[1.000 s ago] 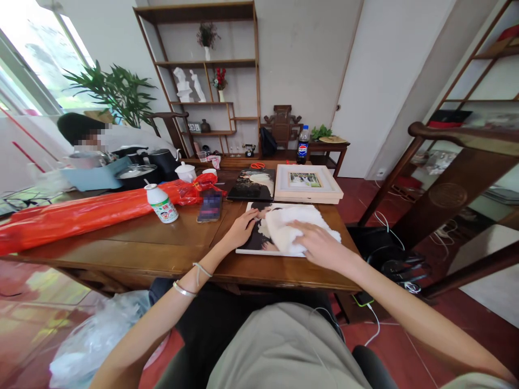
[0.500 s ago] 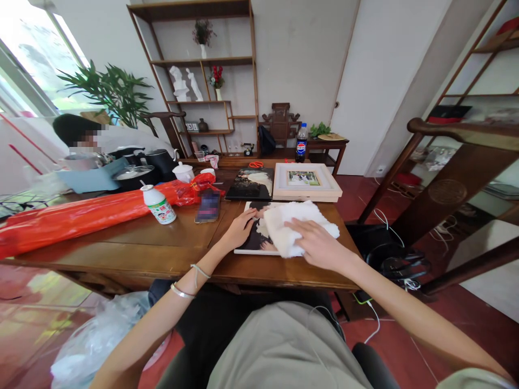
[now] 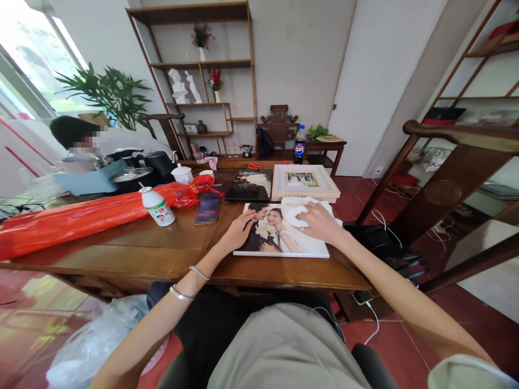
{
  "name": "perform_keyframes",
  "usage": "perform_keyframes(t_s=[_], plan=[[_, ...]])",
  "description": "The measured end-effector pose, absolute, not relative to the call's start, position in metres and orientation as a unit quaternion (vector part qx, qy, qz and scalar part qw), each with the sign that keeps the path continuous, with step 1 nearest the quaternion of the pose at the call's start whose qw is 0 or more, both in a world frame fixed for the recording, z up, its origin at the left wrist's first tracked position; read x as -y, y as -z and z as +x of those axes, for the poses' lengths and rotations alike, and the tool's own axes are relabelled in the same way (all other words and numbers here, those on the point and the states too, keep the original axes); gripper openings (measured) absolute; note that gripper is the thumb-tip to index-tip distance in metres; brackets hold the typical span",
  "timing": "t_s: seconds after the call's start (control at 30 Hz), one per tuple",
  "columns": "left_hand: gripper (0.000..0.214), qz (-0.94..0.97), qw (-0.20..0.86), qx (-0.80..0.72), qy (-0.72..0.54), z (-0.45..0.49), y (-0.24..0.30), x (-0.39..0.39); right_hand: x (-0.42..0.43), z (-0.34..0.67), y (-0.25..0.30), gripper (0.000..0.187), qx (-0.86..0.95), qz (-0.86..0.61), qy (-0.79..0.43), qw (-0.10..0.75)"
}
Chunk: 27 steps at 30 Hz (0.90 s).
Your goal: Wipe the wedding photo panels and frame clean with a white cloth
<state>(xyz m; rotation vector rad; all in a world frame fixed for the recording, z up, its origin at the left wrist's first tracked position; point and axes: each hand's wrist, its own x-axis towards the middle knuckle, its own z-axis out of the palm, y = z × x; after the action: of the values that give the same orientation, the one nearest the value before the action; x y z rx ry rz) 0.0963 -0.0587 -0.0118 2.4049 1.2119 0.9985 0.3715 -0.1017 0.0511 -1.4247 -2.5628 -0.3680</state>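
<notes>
A photo panel (image 3: pixel 263 237) with a printed couple lies flat near the front edge of the wooden table (image 3: pixel 194 246). My left hand (image 3: pixel 240 228) rests on the panel's left side, fingers stretched out and holding nothing. On the panel's upper right, my right hand (image 3: pixel 318 220) grips a bunched white cloth (image 3: pixel 292 210) and presses it to the surface. Behind the panel lie a dark photo panel (image 3: pixel 248 185) and a pale framed picture (image 3: pixel 306 182). The cloth covers part of the panel's far right corner.
Left of the panel are a phone (image 3: pixel 206 208), a white drink bottle (image 3: pixel 157 206) and a long red plastic-wrapped bundle (image 3: pixel 89 219). A cola bottle (image 3: pixel 299 146) stands behind the frame. Another person (image 3: pixel 117 138) leans at the far left. A wooden chair (image 3: pixel 450 183) is at right.
My right hand has moved the cloth away from me and slightly right, uncovering most of the printed couple. The cloth is more bunched now. My left hand has stayed on the panel.
</notes>
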Motion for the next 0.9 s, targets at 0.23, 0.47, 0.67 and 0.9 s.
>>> perform_keyframes(t_s=[0.23,0.47,0.67,0.9], plan=[[0.036,0.832,0.132,-0.413,-0.347,0.095,0.013,0.058,0.108,0.336,-0.051,0.021,0.874,-0.464,0.107,0.096],[0.037,0.828,0.133,-0.419,-0.348,0.097,0.013,0.058,0.153,0.336,-0.047,0.028,0.948,-0.283,0.074,0.127],[0.037,0.83,0.131,-0.417,-0.346,0.096,0.012,0.058,0.142,0.358,-0.056,0.016,0.9,-0.416,0.081,0.099],[0.037,0.828,0.136,-0.42,-0.347,0.096,0.012,0.058,0.134,0.365,-0.076,0.021,0.876,-0.461,0.134,0.035]])
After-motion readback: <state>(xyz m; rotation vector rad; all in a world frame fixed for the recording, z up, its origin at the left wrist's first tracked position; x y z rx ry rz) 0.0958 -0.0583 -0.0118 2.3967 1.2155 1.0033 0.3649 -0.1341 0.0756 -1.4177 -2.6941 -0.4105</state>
